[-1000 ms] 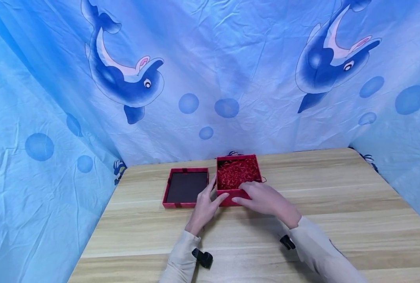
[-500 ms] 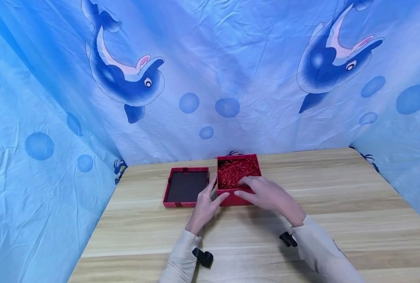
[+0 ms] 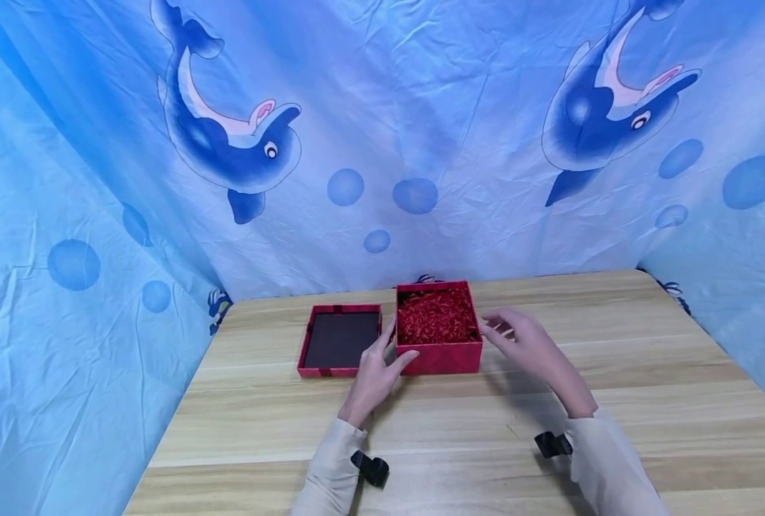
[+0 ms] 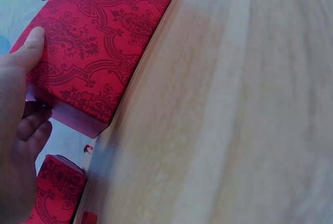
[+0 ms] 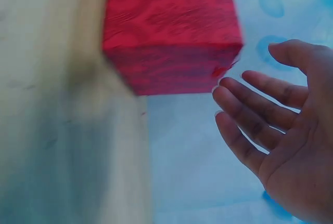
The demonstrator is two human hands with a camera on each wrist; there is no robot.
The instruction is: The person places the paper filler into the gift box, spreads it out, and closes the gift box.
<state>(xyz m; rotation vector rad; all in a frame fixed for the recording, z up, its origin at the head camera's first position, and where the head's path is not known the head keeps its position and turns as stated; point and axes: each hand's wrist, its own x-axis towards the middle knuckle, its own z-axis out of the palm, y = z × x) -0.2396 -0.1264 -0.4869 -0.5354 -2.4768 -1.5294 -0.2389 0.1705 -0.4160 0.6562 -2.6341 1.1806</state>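
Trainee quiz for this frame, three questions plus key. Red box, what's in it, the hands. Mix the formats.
1. True or false: the right hand is gripping the red box.

2. What shows inside the open red box?
A) White tissue paper
B) Red shredded filler
C) Black foam

3. Fill in: in the head view, the shallow black-lined tray lies to the ____ of the red box.

Key:
1. False; its fingers are relaxed and open beside the box.
2. B
3. left
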